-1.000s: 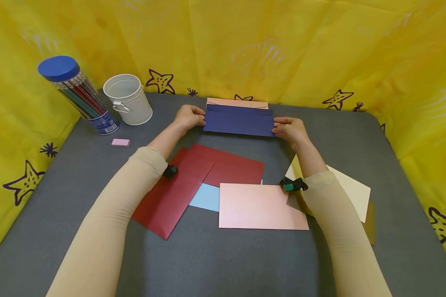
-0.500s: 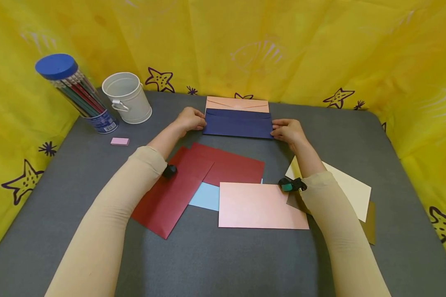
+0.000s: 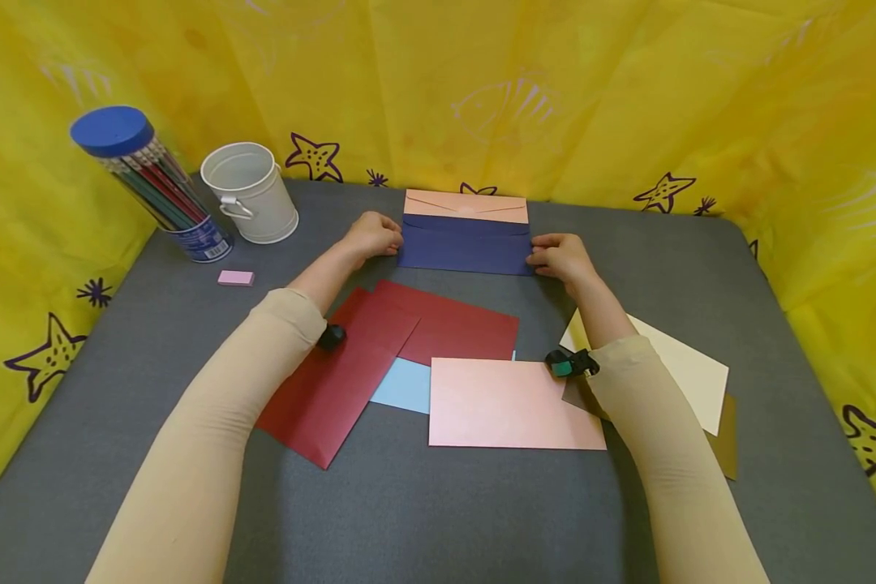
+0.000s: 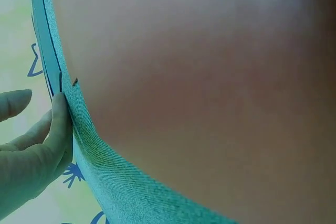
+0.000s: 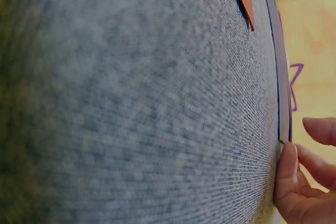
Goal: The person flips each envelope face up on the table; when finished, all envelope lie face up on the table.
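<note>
A dark blue envelope (image 3: 465, 246) lies at the back of the table, over the lower part of a peach envelope (image 3: 467, 204) whose flap shows above it. My left hand (image 3: 371, 237) holds the blue envelope's left edge with its fingertips. On the opposite edge, the fingertips of my right hand (image 3: 564, 258) hold the lower right corner. In the left wrist view, my left hand (image 4: 39, 150) has one digit standing apart from the envelope edge (image 4: 48, 35). The right wrist view has my right hand (image 5: 307, 174) at the envelope's corner, its far fingers partly cut off.
Two red envelopes (image 3: 339, 365) overlap in front of my left hand, partly covering a light blue one (image 3: 403, 388). A pink envelope (image 3: 507, 405), a cream one (image 3: 689, 365) and gold ones (image 3: 726, 438) lie nearer. A pencil tub (image 3: 156, 186), white pail (image 3: 251, 195) and pink eraser (image 3: 236, 278) stand left.
The blue envelope has come down and slightly toward me, showing more of the peach flap behind it. My right hand has shifted a little left and down with it; my left barely moved.
</note>
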The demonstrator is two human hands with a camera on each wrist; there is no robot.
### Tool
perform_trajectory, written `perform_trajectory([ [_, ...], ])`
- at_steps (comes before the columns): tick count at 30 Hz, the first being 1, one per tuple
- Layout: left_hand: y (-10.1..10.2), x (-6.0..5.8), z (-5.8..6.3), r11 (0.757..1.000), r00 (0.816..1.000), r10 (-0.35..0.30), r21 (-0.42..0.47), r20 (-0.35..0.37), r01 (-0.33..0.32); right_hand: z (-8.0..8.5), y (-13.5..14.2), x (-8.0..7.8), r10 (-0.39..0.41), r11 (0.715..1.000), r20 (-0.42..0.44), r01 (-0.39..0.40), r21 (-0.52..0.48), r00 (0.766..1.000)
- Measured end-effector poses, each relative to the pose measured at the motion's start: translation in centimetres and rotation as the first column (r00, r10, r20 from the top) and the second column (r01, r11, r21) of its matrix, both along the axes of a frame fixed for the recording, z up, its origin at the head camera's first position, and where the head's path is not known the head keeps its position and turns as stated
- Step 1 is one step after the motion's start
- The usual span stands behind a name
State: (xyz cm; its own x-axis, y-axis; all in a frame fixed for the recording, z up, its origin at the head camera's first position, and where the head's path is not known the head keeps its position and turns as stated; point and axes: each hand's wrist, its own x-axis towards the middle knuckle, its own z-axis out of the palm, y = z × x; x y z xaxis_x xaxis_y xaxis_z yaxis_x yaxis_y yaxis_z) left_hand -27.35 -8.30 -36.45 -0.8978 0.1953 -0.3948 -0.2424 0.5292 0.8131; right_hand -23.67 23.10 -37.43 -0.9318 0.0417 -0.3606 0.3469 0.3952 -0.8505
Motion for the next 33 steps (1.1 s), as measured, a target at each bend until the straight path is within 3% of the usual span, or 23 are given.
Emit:
perform_trajectory([
  [7, -1.0, 0.2, 0.7, 0.998, 0.993, 0.047, -0.031, -0.111, -0.051, 0.8, 0.6, 0.3, 0.047, 0.999, -0.005, -0.047, 0.015, 0.999],
  [9, -1.5, 0.2, 0.9, 1.0, 0.992, 0.022, -0.016, -0.125, -0.024, 1.2, 0.9, 0.4, 0.075, 0.997, 0.001, -0.075, 0.02, 0.997],
  [13, -2.8, 0.3, 1.2, 0.994, 0.988, -0.102, -0.041, -0.112, 0.097, 1.9, 1.7, 1.0, 0.19, 0.98, 0.008, -0.19, 0.053, 0.982],
  [17, -4.2, 0.6, 0.9, 0.97, 0.97, -0.236, -0.068, -0.055, 0.232, 2.0, 2.1, 1.8, 0.34, 0.935, 0.043, -0.343, 0.093, 0.939],
  [22, -5.0, 1.4, 0.2, 0.927, 0.929, -0.369, -0.091, -0.039, 0.364, 1.9, 1.8, 2.9, 0.491, 0.858, 0.105, -0.501, 0.112, 0.865],
  [28, -4.9, 2.1, -0.8, 0.893, 0.892, -0.446, -0.109, -0.074, 0.438, 1.2, 1.1, 3.9, 0.586, 0.778, 0.122, -0.598, 0.19, 0.801],
  [33, -5.0, 2.5, -1.0, 0.878, 0.88, -0.471, -0.129, -0.065, 0.46, 1.1, 0.6, 4.5, 0.611, 0.74, 0.095, -0.61, 0.282, 0.786],
])
